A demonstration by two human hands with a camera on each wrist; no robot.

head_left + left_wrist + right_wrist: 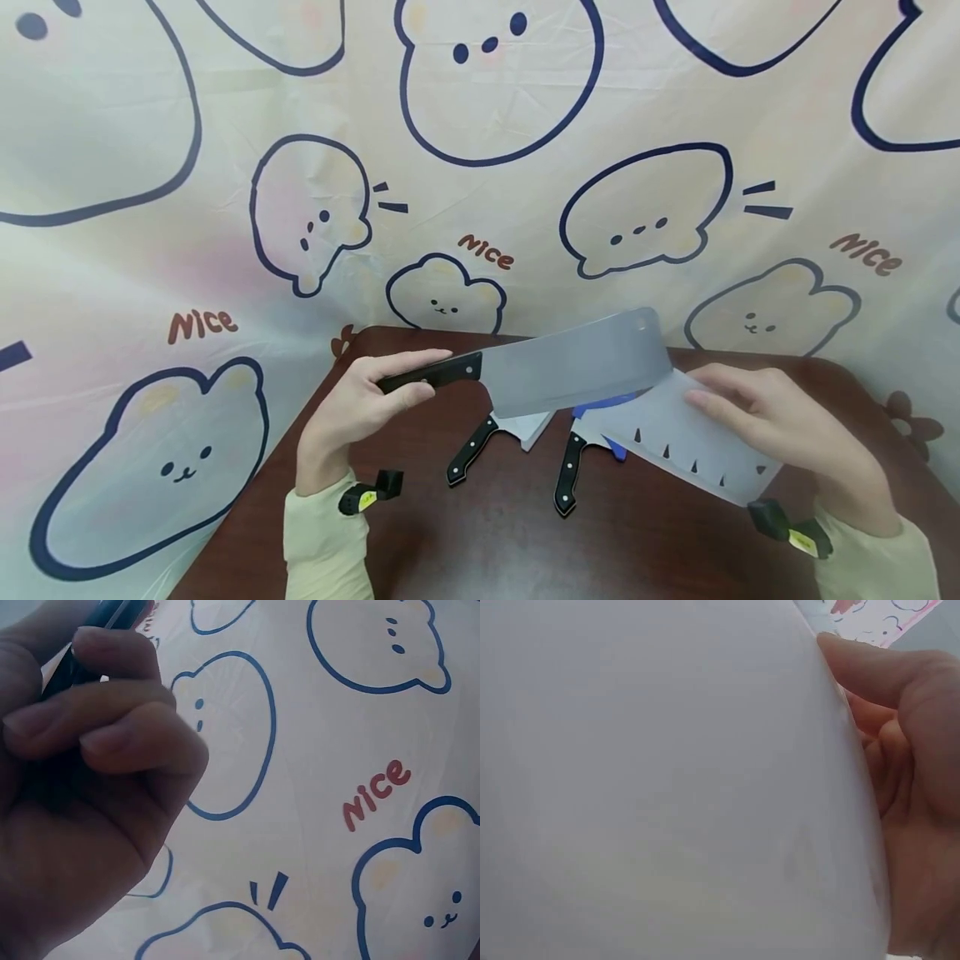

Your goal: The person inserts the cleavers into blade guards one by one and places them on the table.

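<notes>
In the head view my left hand (365, 398) grips the black riveted handle (442, 372) of a cleaver (577, 362), raised over the table with its broad blade pointing right. Curled fingers (127, 735) wrap that handle in the left wrist view. My right hand (787, 417) pinches the upper edge of a pale, translucent plastic sheet or bag (697, 433) printed with small dark triangles. The blade's far end meets or overlaps the sheet's left corner; I cannot tell if it is inside. In the right wrist view the white plastic (667, 765) fills most of the picture, with the thumb at its edge.
Two black-handled knives lie on the brown table (465, 542): one knife (472, 450) below the cleaver, the other knife (572, 471) farther right. A blue item (618, 450) lies by the right one, partly covered. A cartoon-print curtain (525, 217) rises behind the table.
</notes>
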